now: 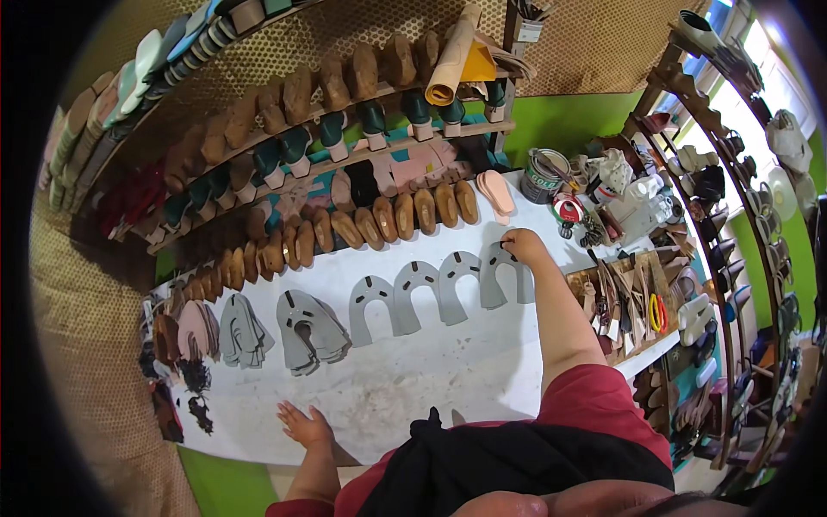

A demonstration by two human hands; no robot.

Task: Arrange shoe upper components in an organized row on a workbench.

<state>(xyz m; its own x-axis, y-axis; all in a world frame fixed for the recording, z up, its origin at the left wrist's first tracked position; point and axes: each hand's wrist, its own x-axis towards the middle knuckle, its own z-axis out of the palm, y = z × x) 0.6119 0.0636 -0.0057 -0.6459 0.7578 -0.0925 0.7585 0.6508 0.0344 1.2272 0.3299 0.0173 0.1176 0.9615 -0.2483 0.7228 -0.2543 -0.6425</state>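
At the far right of a row, my right hand (523,246) reaches over a grey U-shaped shoe-upper piece (492,286). Its fingertips are pinched together at the top of the curve; a small dark bit shows there, too small to name. To its left lie three similar grey pieces, among them the nearest one (449,300) and the leftmost one (360,320), each with a dark tab at its top and small dark marks. Near the table's front edge my left hand (306,424) is open, fingers spread, holding nothing.
Stacked grey pieces (300,349) and pink pieces (196,332) lie left on the white table (388,414). Wooden shoe lasts (383,220) line the back, near pink insoles (494,191). A can (544,177), hand tools (616,302) and yellow-handled scissors (659,313) are right. Shoe racks stand around.
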